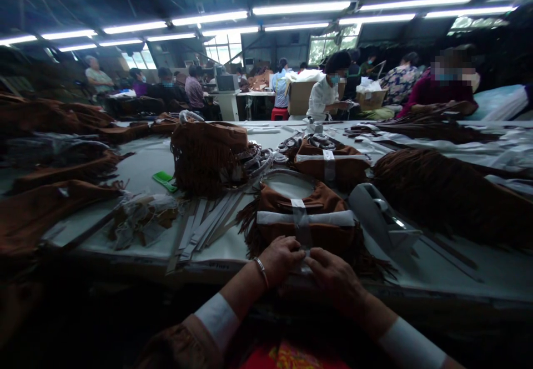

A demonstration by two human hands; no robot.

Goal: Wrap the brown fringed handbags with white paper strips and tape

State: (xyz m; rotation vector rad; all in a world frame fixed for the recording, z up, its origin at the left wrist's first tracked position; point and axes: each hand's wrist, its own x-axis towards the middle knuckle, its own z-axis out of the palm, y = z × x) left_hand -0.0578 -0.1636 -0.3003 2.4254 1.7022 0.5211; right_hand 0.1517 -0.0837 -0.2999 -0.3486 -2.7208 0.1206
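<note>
A brown fringed handbag [320,241] lies in front of me at the table's near edge. A white padding roll [266,217] runs across it, and a clear tape strip [300,213] crosses the roll down the bag's middle. My left hand [280,259], with a bracelet at the wrist, has its fingers bent together at the strip's lower end. From the other side, my right hand [335,273] pinches there too, the fingertips of both hands nearly meeting. To the right of the bag stands a grey tape dispenser [370,213].
Behind it lies another taped bag [328,163]. Left of that stands a fringed bag [208,152]. Grey strips [212,219], crumpled plastic [144,213] and a green object [165,180] lie leftward. Brown fringed pieces [449,197] pile up rightward. Several people work beyond the table [145,161].
</note>
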